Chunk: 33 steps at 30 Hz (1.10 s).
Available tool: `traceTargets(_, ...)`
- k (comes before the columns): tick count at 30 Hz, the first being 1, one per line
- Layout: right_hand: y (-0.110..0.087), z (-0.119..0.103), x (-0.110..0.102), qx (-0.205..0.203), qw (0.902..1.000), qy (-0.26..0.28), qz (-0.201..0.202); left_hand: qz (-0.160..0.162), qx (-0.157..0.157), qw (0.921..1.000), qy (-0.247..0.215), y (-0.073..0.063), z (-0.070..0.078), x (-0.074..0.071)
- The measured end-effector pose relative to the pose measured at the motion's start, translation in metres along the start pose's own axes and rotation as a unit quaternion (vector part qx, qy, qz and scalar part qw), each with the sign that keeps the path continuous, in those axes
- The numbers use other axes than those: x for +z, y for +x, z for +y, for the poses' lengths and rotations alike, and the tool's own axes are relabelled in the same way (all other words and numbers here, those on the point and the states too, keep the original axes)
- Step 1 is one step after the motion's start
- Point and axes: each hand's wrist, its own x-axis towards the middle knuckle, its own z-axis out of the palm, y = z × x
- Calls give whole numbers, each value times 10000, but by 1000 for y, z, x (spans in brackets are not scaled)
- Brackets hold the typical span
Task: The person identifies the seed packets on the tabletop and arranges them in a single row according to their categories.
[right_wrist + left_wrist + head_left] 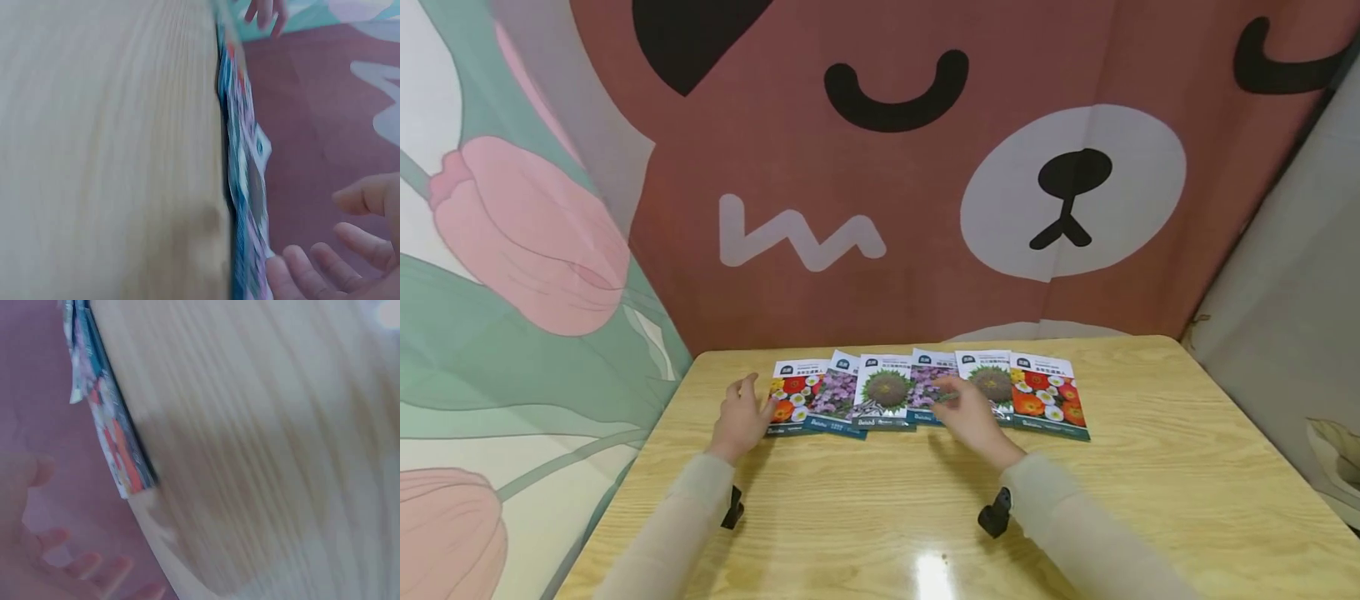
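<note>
Several flower-picture seed packets lie in an overlapping row along the back of the table. At the left end is a packet with red, orange and white flowers [792, 407], then a purple-flower packet [837, 393] and a packet showing a round green-fringed flower head [886, 390]. My left hand [741, 418] hovers by the left end packet, fingers loosely bent and holding nothing. Over the second purple-flower packet [927, 379] is my right hand [973, 421], its fingers relaxed and apart in the right wrist view. It partly hides the second round-flower packet [992, 375]. Another red-and-orange-flower packet [1049, 398] ends the row.
The packets lie on a light wood-grain table [850, 508]. Close behind its far edge hangs a reddish-brown cloth [917, 292] with a cartoon bear face. A tulip-print cloth [535, 233] hangs at the left. Both wrists carry small black cameras.
</note>
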Motion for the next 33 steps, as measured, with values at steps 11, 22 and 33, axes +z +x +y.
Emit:
traceTargets(11, -20, -25, 61, 996, 9615, 2426, -825, -290, -233, 9950, -929, -9, 17, 11)
traceTargets(22, -28, -43, 110, 1348, 9332, 2871, -1691, -214, -475, 9928, -1081, -17, 16, 10)
traceTargets(33, -23, -56, 130, 1958, 8922, 3559, -1974, -129, -694, 9916, -1084, -7, 7, 15)
